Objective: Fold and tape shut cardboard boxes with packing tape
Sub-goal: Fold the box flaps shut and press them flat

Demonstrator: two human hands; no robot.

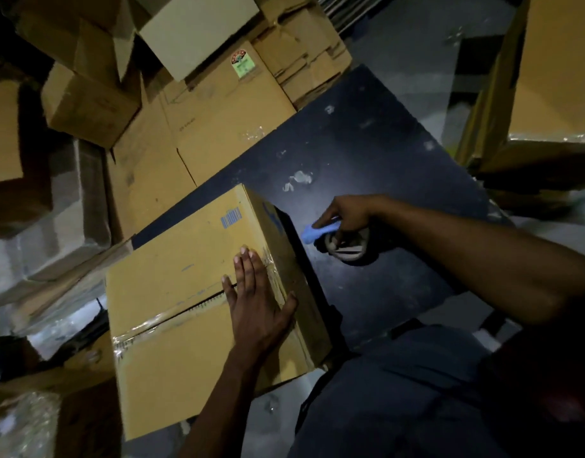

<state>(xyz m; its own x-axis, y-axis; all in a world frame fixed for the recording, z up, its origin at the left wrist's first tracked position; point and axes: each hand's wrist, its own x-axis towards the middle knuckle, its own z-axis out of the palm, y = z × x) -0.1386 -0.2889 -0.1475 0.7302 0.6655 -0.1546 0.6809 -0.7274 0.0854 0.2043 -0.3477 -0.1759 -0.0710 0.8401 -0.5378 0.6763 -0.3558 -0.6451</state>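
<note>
**A:** Head view, looking down: the cardboard box (198,299) sits on the near left corner of the dark desk (367,153), flaps folded down flat. The left hand (256,300) lies across the top, fingers straight and pressing on the centre seam (172,317), thumb hooked over the right edge.

**B:** And the tape?

**A:** Glossy packing tape shows at both ends of that seam, near the left edge and under the fingers on the right. Between them the slit still looks dark and open, so I'd judge the seam only partly sealed, though the light is poor.

**B:** Right hand?

**A:** The right hand (349,216) is out on the desk just beside the box, fingers curled round the tape dispenser (337,239), its blue handle poking out toward the box and the roll beneath the palm. It is apart from the box, not touching it.

**B:** So what's left?

**A:** By my read, folding is done on this one; a full strip along the seam remains. Plenty more cartons (218,104) lie stacked and flattened beyond the desk.
</note>
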